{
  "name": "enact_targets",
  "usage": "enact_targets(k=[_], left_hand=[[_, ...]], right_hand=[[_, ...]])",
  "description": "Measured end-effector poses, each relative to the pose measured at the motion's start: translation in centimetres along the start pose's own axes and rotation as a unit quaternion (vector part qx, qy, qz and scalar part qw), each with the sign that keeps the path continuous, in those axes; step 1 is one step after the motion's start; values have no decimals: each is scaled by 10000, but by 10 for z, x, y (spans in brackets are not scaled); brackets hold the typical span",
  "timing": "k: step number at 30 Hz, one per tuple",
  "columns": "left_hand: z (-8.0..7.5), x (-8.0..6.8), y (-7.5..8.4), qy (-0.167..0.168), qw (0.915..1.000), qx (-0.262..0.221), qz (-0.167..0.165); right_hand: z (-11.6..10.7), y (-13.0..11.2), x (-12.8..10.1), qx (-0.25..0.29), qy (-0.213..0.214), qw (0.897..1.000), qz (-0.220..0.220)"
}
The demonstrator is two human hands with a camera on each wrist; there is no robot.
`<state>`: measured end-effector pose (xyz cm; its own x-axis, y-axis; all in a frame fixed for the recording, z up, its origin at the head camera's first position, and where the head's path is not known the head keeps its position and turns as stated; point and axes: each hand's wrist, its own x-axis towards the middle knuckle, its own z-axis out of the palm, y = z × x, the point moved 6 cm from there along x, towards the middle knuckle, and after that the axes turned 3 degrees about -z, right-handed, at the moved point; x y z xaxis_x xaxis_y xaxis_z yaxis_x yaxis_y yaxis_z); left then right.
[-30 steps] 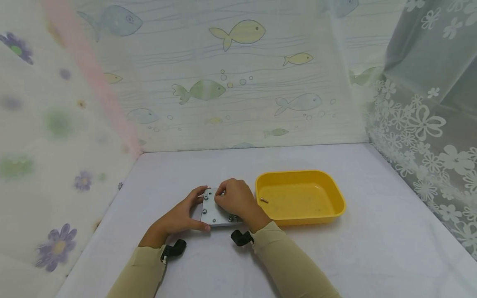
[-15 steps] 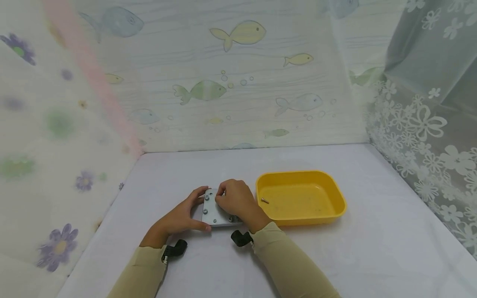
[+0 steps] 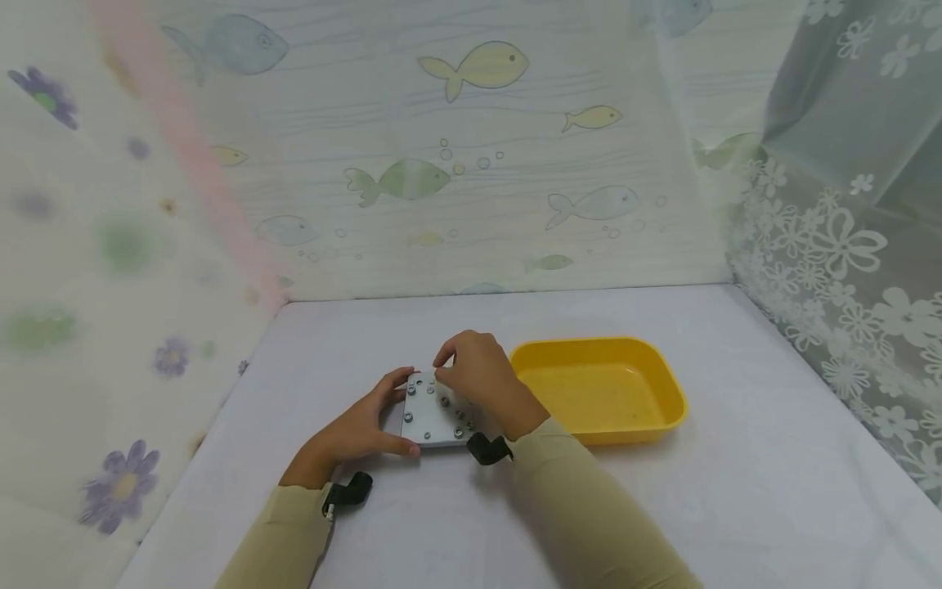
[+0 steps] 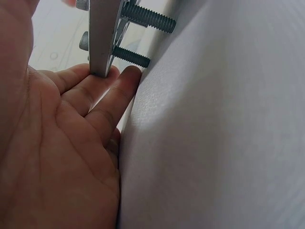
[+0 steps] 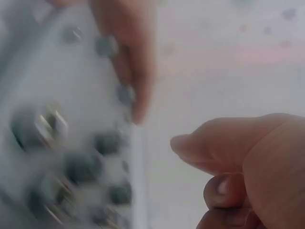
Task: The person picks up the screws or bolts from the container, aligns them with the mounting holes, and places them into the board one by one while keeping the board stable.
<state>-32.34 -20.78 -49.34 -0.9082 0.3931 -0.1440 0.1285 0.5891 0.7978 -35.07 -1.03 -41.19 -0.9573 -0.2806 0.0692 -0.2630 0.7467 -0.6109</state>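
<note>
My left hand [image 3: 346,429] grips a grey metal plate [image 3: 423,425] by its left side, thumb at the near edge and fingers at the far one. Socket-head bolts [image 3: 445,402] stand in several places on the plate. Seen from the left wrist, threaded bolt shanks [image 4: 131,56] stick out of the plate's underside, above the white tabletop. My right hand [image 3: 482,372] is raised over the plate's far right part, fingers loosely bent. In the right wrist view its thumb [image 5: 209,145] points past the plate's edge, and nothing shows between thumb and fingers.
A yellow tray [image 3: 648,427] stands right of the plate; my right wrist overlaps its left end. White cloth [image 3: 412,507] covers the table. Curtains with fish and flower prints rise at the back and sides.
My right hand has lifted off the plate and shifted right and away, uncovering more bolt heads. It now hides the spot where a bolt lay in the tray. My left hand keeps its grip.
</note>
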Motion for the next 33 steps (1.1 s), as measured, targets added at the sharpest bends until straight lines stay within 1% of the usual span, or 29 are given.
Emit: enact_targets(k=[4, 8, 11, 14, 19, 22, 27, 30, 33], left_hand=[[0, 1, -2, 46, 9999, 99, -52], [0, 2, -2, 64, 9999, 124, -65], [1, 2, -2, 61, 9999, 96, -67], [1, 1, -1, 60, 9999, 86, -79], [-1, -1, 4, 59, 10000, 64, 1], [-1, -2, 6, 53, 10000, 47, 48], [0, -2, 7, 33, 10000, 14, 49], [1, -2, 7, 9, 10000, -8, 41], [1, -1, 6, 18, 10000, 14, 49]], right_hand=[[-20, 3, 1, 92, 38, 9999, -32], [-36, 9, 1, 483, -129, 9987, 17], [-46, 17, 0, 634, -277, 9976, 82], [-54, 26, -1, 604, -354, 9975, 90], [-68, 38, -6, 448, -446, 9980, 15], [-77, 46, -10, 483, -586, 9971, -19], [-86, 62, -14, 526, -922, 9943, -110], [-87, 74, -15, 523, -1124, 9922, -132], [-87, 86, -16, 531, -1231, 9909, -93]])
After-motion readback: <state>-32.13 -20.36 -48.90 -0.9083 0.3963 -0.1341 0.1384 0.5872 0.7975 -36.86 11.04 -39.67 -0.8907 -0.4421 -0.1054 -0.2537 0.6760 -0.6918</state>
